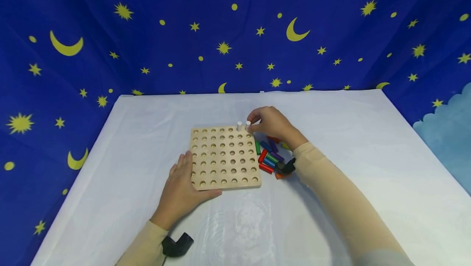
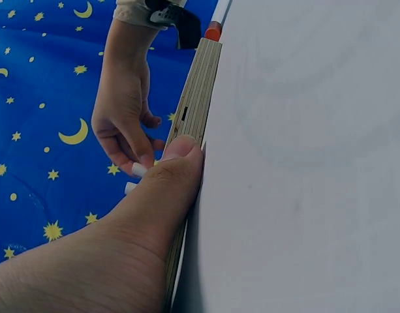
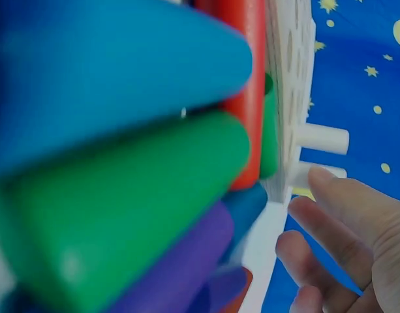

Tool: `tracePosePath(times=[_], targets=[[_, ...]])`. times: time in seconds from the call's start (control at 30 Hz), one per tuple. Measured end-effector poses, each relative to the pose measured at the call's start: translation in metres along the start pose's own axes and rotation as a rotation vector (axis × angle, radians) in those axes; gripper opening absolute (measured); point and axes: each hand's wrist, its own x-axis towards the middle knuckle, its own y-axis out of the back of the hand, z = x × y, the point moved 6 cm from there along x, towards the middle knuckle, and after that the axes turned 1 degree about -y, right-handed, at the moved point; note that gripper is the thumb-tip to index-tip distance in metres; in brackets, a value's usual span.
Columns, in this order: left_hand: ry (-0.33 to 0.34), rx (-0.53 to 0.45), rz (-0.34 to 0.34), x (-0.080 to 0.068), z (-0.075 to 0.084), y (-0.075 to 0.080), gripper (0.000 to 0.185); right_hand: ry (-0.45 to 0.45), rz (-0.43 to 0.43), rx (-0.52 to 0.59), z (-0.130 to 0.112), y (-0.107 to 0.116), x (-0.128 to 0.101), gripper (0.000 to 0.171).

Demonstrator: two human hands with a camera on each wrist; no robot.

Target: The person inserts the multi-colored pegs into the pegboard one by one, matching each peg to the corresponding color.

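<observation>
A square wooden pegboard [image 1: 227, 157] with rows of round holes lies on the table. Two white pegs stand in its far row; the left peg [image 1: 239, 126] is untouched, while my right hand [image 1: 274, 123] pinches the other white peg [image 1: 248, 125] at the far right corner. In the right wrist view the thumb [image 3: 337, 189] lies against that peg. My left hand [image 1: 180, 192] rests at the board's near left corner, fingers straight along the left side and thumb along the near edge. The left wrist view shows the thumb [image 2: 173, 169] pressed to the board's edge.
To the right of the board lies a loose pile of coloured pegs, among them a red peg [image 1: 266, 168], a green peg [image 1: 257, 147] and a purple peg [image 1: 276, 156]. Partly over it is the black wrist camera [image 1: 288, 166]. A blue star-patterned cloth [image 1: 206, 53] hangs behind the white table [image 1: 154, 122].
</observation>
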Motion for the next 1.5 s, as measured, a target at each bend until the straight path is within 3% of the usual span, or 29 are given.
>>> tracePosePath(times=[0.3,0.57,1.5], targets=[[-0.013,0.008,0.015,0.001,-0.001,0.001,0.145,0.005,0.024,-0.005,0.023,0.019,-0.023,0.025],[-0.013,0.014,0.013,0.001,-0.001,0.004,0.145,-0.037,-0.072,-0.080,0.045,0.025,-0.042,0.025],[0.003,0.003,0.001,-0.001,0.000,-0.001,0.145,0.031,-0.239,-0.170,0.047,0.009,-0.035,0.033]])
